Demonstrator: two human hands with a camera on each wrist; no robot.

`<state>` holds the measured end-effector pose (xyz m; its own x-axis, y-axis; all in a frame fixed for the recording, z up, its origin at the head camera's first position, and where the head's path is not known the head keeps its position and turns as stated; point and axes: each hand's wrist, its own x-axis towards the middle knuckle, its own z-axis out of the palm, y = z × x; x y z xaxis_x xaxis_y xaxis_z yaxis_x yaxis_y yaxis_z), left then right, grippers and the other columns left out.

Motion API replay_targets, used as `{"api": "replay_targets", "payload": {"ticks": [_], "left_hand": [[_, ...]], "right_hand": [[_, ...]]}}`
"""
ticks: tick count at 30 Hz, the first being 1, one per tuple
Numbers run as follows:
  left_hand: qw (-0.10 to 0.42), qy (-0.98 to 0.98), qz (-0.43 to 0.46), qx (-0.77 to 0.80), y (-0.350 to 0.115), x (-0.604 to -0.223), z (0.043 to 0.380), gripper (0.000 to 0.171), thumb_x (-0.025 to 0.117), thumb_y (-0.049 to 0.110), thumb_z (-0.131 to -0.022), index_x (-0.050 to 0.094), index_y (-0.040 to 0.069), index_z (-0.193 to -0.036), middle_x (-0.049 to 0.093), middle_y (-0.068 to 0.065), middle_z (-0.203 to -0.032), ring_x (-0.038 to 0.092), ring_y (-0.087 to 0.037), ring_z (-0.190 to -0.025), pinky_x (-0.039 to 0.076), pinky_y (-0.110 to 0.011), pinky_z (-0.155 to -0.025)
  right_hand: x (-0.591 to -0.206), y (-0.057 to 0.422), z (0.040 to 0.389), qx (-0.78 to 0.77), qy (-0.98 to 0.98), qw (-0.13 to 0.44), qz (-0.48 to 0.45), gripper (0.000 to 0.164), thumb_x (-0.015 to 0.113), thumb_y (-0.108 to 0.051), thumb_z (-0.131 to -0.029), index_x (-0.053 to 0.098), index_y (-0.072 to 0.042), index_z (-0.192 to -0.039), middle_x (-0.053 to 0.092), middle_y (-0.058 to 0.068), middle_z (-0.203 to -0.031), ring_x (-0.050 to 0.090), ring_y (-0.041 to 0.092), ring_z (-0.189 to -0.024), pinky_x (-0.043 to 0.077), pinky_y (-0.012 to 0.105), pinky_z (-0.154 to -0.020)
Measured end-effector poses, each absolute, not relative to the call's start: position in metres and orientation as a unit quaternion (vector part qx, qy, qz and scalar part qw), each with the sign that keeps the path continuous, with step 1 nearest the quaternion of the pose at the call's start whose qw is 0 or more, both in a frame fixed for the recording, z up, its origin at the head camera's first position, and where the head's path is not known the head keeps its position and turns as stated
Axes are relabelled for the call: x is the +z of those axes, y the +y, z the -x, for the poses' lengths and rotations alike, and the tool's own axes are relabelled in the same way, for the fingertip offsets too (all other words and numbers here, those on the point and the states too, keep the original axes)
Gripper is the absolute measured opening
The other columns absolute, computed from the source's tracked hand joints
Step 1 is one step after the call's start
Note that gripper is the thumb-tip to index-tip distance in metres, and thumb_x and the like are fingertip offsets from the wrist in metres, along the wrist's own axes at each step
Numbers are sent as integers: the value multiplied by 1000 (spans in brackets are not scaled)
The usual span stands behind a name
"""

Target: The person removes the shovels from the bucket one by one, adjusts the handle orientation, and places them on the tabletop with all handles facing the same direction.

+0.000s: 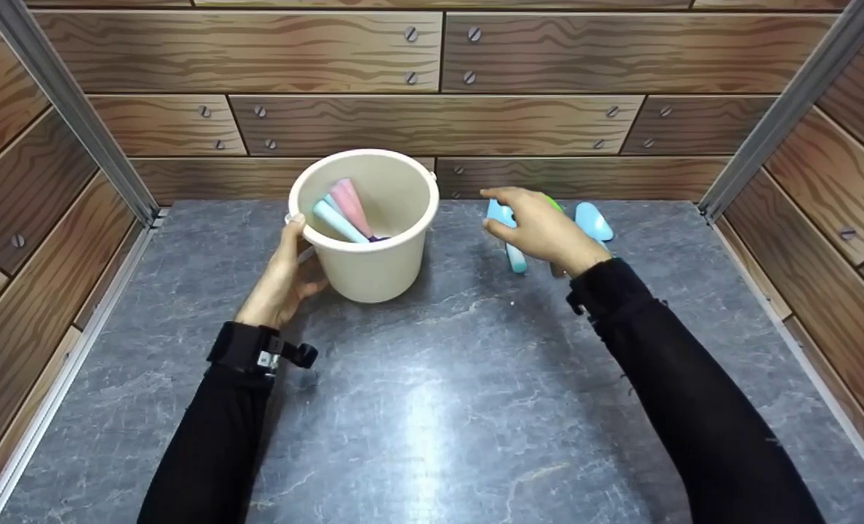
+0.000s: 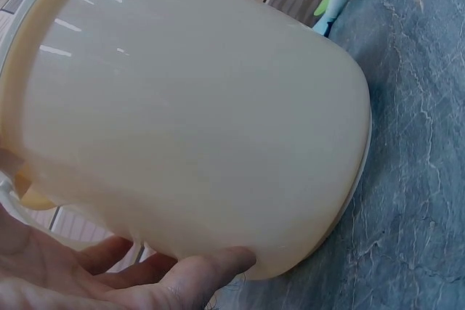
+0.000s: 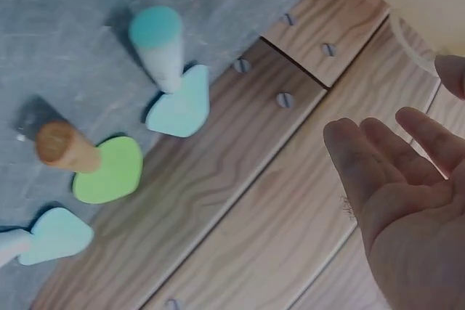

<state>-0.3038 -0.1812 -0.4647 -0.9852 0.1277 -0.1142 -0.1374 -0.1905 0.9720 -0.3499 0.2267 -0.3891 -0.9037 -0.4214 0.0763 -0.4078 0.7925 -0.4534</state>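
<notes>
My left hand (image 1: 279, 273) holds a cream bucket (image 1: 377, 276) at its left side, the thumb at the rim and the fingers low against the wall. Inside the bucket lie a pink tapered handle (image 1: 349, 204) and a light blue handle (image 1: 341, 220); their lower ends are hidden. My right hand (image 1: 541, 225), fingers spread and holding nothing, hovers over several tools with flat rounded heads. One has a light blue head (image 3: 182, 103) and a teal-tipped handle (image 3: 156, 41). Beside it is a green head (image 3: 109, 170) with a brown handle (image 3: 65, 147), then another light blue head (image 3: 58, 236).
A grey marbled tabletop (image 1: 417, 407) lies under everything. Wood-plank panels (image 1: 432, 124) close off the back and both sides, with metal rails (image 1: 82, 116) at the corners. The tools lie close to the back panel, right of the bucket.
</notes>
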Motion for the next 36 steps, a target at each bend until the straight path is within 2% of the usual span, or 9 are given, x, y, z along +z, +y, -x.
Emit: {"api": "replay_targets", "payload": {"ticks": [6,16,28,33,36], "left_hand": [[87,630,6,772,-180,-464,305,87,39,64,-116,19,21,-189,16,-19,-197,21,-53,-182,27,-75,-143],[87,629,13,773,-179,-465,306,87,40,64,-117,18,22,-190,15,-18,-198,21,-52,-182,28,-74,-143],[83,631,9,771,-179,-465,305,86,41,65,-116,21,23,-189,16,-19,-196,23,-50,-182,30,-74,-142],[83,630,8,772,-180,-465,305,87,42,66,-116,21,24,-189,16,-19,-197,23,-51,-182,29,-74,-143],[83,629,7,773,-180,-465,304,86,42,65,-117,21,23,-189,16,-20,-197,23,-52,-182,28,-75,-143]], "right_hand": [[-369,214,350,-243,942,10,233,64,66,-31,-121,49,-4,-177,51,21,-183,48,44,-171,45,63,-138],[-345,191,350,-212,942,-19,261,63,66,-34,-120,53,-3,-174,55,21,-181,48,41,-173,37,58,-144],[-331,155,347,-182,940,-27,288,62,67,-35,-121,54,-6,-174,54,21,-181,48,39,-174,38,56,-144],[-330,139,346,-191,928,-42,317,59,70,-29,-118,58,-1,-169,63,21,-173,58,38,-165,46,53,-139],[-329,131,345,-186,927,-40,323,60,70,-30,-118,58,-1,-169,63,21,-172,59,38,-163,47,52,-139]]}}
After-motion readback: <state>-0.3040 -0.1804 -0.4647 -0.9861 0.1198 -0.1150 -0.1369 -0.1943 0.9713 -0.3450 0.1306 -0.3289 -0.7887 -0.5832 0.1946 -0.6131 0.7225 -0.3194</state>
